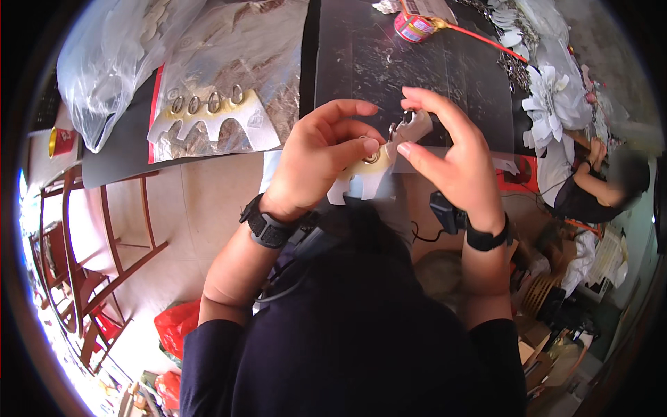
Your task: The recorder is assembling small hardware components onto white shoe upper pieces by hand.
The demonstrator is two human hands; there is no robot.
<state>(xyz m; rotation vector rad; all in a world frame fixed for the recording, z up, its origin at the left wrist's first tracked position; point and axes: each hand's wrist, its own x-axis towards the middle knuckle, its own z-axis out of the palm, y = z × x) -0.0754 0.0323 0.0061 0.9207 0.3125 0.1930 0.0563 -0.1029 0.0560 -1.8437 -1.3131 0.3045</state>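
Above the near edge of the table, a white scalloped card (361, 182) with yellowish glue and small metal rings is held in the air between my two hands. My left hand (309, 153) is closed at the card's left part, thumb and fingers pinching it by a ring (372, 157). At the other end, the thumb and fingers of my right hand (462, 153) close round the raised right part of the card, where more metal shows. A similar scalloped card (246, 130) lies to the left on a clear plastic sheet, several oval metal rings (214, 103) standing along its glued strip.
A small pink tin (415, 28) with a red stick (483, 43) across it stands on the dark mat (361, 66). Clear plastic bags (97, 83) sit at the far left. White petal-like pieces (549, 104) pile up at right. Beyond them is another person (590, 184).
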